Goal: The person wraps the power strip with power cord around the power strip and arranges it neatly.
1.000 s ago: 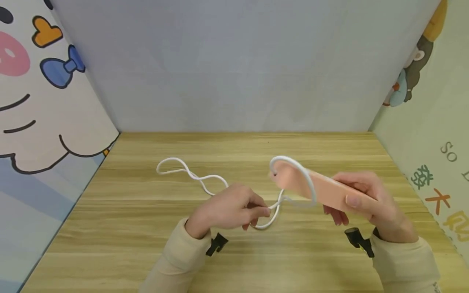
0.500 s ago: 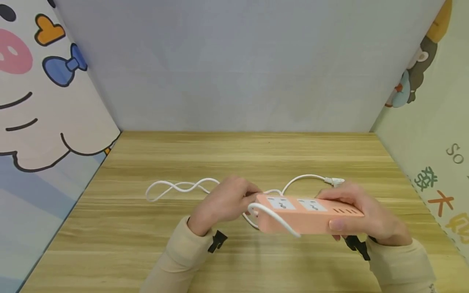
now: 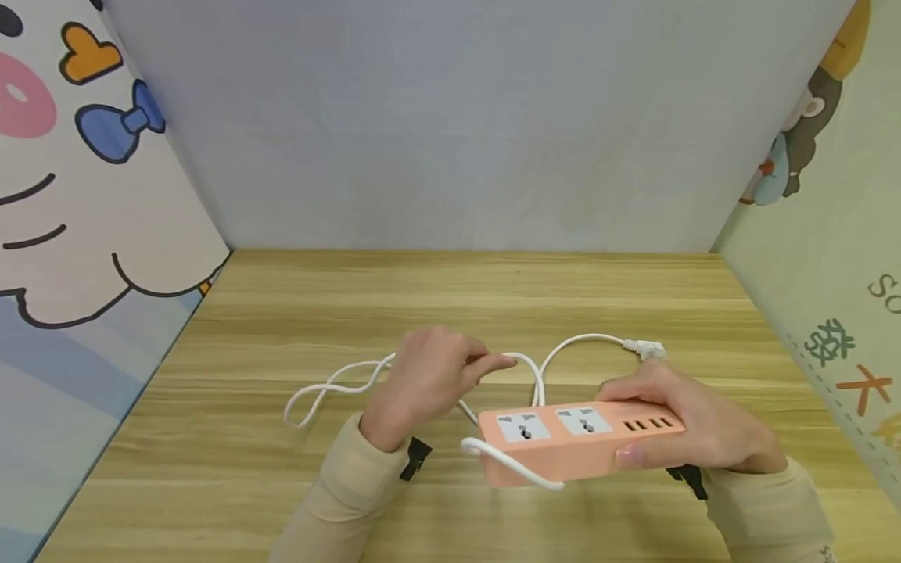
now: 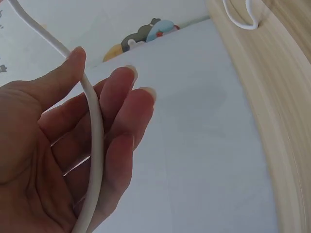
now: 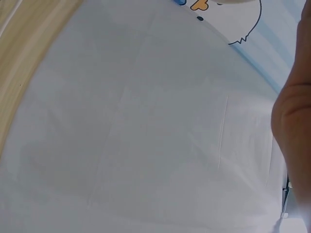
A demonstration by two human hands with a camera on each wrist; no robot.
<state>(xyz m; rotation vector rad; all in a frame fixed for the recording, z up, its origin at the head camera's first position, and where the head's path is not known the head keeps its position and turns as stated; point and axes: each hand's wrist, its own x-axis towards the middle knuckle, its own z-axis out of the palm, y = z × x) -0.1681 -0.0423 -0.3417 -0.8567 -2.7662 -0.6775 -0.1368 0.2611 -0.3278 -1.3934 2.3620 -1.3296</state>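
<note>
A pink power strip (image 3: 563,446) with two sockets and several USB slots faces up, held just above the wooden table (image 3: 450,297). My right hand (image 3: 669,426) grips its right end, thumb on the front side and fingers over the top. Its white cable (image 3: 331,389) loops across the table to the left, curves over the strip's left front corner, and ends in a white plug (image 3: 644,349) lying behind my right hand. My left hand (image 3: 493,363) pinches the cable just behind the strip's left end. In the left wrist view the cable (image 4: 95,145) runs across the fingers (image 4: 126,111) under the thumb.
Grey back wall (image 3: 450,125) and cartoon-printed side panels (image 3: 77,195) close in the table on three sides. The right wrist view shows only the wall and the edge of my right hand (image 5: 294,126). Bare wood lies behind and beside the hands.
My right hand turned the strip from tilted, underside showing, to socket face up and brought it lower and nearer. My left hand rose with the cable, dragging the left loop closer.
</note>
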